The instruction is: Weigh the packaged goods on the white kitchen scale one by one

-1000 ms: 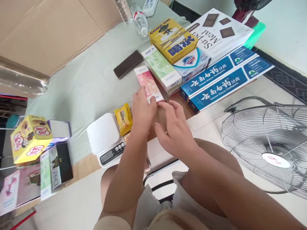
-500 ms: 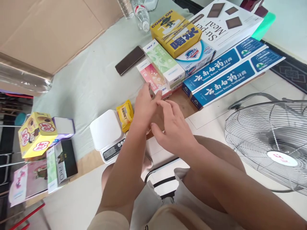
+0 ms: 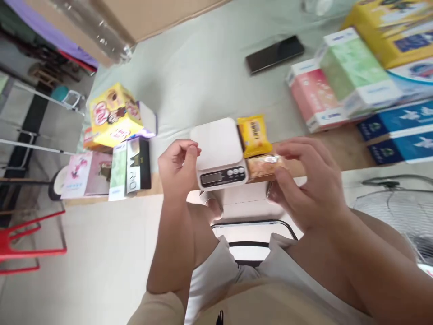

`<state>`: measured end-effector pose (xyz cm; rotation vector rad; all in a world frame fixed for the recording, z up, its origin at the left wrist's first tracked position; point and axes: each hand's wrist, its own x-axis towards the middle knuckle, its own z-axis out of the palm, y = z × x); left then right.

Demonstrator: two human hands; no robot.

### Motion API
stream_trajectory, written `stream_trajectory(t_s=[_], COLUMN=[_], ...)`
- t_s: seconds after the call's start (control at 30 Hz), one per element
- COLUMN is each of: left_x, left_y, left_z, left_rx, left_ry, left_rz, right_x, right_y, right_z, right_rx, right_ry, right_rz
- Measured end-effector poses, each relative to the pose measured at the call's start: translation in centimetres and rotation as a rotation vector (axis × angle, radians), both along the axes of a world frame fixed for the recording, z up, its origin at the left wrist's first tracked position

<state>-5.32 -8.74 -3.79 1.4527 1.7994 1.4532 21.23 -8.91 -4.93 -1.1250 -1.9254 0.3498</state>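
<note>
A white digital kitchen scale (image 3: 218, 146) lies at the table's front edge, its platform bare. My left hand (image 3: 179, 167) is over the scale's left edge, fingers curled and thumb against the index finger, with nothing visible in them. To the right of the scale lies a yellow snack packet (image 3: 254, 135). In front of it is a clear-wrapped brownish snack (image 3: 262, 166). My right hand (image 3: 307, 180) hovers at that snack's right end, thumb and fingers apart; I cannot tell whether they touch the wrapper.
Stacked boxes, among them a yellow box (image 3: 115, 115) and a black box (image 3: 140, 162), stand at the left. A phone (image 3: 274, 54) lies farther back. Tissue boxes (image 3: 358, 72) and blue toothpaste boxes (image 3: 406, 149) are at the right. A fan (image 3: 402, 212) stands on the floor.
My view has swung left. My hands, close together before near the pink box, are now apart: left by the scale, right by the clear-wrapped snack, which now shows more fully.
</note>
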Motion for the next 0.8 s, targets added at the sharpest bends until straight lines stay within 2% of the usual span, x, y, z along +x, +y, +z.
stream_trajectory(t_s=[0.1, 0.2, 0.33, 0.47, 0.57, 0.63, 0.7, 0.8], left_x=[-3.4, -5.9, -8.8, -11.9, -13.8, -14.6, -15.1, -15.3], left_y=[-1.7, -2.6, -3.8, -5.9, -7.2, -7.7, -7.8, -7.7], left_z=[-1.1, -1.3, -0.5, 0.1, 0.0, -0.1, -0.1, 0.2], left_rx=[-0.032, 0.059, 0.143, 0.056, -0.045, -0.080, -0.116, -0.172], left_ry=[-0.080, -0.162, -0.297, -0.388, -0.478, -0.541, -0.560, -0.524], left_rz=[0.108, 0.175, 0.325, 0.488, 0.504, 0.492, 0.469, 0.404], right_x=[-2.7, -6.4, -13.3, -21.3, -26.8, -29.5, -31.1, -31.2], right_y=[-1.2, -2.2, -2.8, -2.2, -1.4, -1.2, -1.4, -2.0], right_z=[-0.4, -0.4, 0.5, 0.5, -0.5, -1.2, -1.7, -1.9], right_rx=[0.085, 0.113, 0.011, -0.139, -0.217, -0.212, -0.175, -0.137], right_ry=[-0.024, -0.040, -0.187, -0.359, -0.439, -0.478, -0.525, -0.565], right_rz=[0.065, 0.157, 0.407, 0.613, 0.739, 0.770, 0.769, 0.725])
